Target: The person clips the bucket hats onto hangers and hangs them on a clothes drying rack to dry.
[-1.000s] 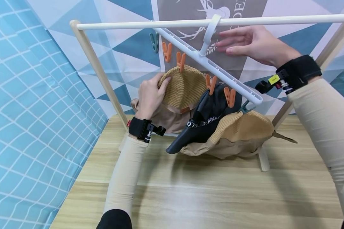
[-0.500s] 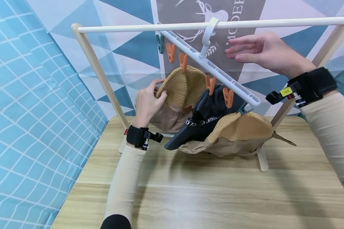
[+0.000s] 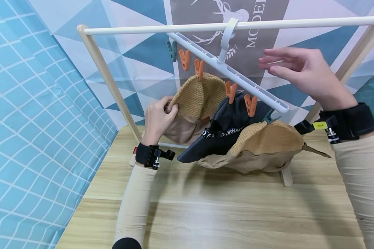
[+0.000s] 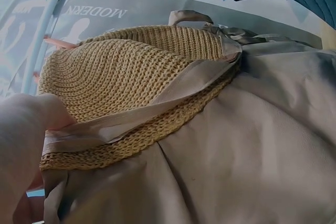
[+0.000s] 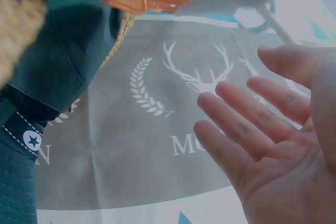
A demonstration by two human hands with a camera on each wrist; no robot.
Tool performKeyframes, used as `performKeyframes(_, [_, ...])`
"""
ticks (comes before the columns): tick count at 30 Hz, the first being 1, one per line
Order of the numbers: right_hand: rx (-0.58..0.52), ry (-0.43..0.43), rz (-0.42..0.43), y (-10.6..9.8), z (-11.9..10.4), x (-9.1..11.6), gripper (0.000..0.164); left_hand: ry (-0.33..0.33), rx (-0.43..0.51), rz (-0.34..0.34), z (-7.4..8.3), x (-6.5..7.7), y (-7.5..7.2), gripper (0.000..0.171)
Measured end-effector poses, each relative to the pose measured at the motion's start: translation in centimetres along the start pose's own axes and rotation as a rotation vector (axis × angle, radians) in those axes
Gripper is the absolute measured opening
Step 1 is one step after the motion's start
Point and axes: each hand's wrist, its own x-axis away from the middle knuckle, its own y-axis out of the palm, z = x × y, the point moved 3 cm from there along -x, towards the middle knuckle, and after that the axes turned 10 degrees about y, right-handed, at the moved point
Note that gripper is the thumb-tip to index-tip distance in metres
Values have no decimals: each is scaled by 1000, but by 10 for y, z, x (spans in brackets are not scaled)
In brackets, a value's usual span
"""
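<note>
My left hand (image 3: 159, 119) pinches the left edge of a tan knitted sun hat (image 3: 191, 98) with a beige cloth flap. In the left wrist view, the thumb lies on the beige band (image 4: 126, 121) at the knit rim. An orange clothespin (image 3: 199, 70) clips the hat to a white hanger (image 3: 246, 80). My right hand (image 3: 314, 76) is in the air right of the hanger, fingers spread and palm bare in the right wrist view. Between the hands hang a dark hat (image 3: 215, 147) with white lettering and a second tan knitted hat (image 3: 265, 160), under a green clothespin (image 3: 269, 117).
The hanger hooks over the white rod (image 3: 143, 30) of a wooden-legged rack (image 3: 112, 83), slanting across it. More clothespins (image 3: 184, 60) hang along the hanger. The rack stands on a wood-grain table (image 3: 199, 211). A patterned cloth (image 3: 149, 65) covers the back.
My right hand has moved right and down, away from the hanger's hook. The hanger's near end has swung slightly right. My left hand keeps its hold and has shifted slightly left and down.
</note>
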Motion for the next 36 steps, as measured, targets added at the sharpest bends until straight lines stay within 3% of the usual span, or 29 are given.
performKeyframes(10, [-395, -132, 65, 15, 6, 36, 43, -37, -2, 25, -4, 8, -1, 30])
performKeyframes(19, [-470, -207, 147, 32, 9, 65, 47, 31, 43, 71, -8, 19, 0, 33])
performKeyframes(26, [-453, -262, 248, 45, 18, 85, 50, 32, 80, 91, -8, 24, 2, 32])
performKeyframes(29, [-459, -247, 289, 50, 24, 91, 48, 47, 87, 91, -7, 24, 2, 32])
performKeyframes(36, [-488, -108, 444, 58, 39, 99, 38, 87, 101, 100, -7, 26, 3, 29])
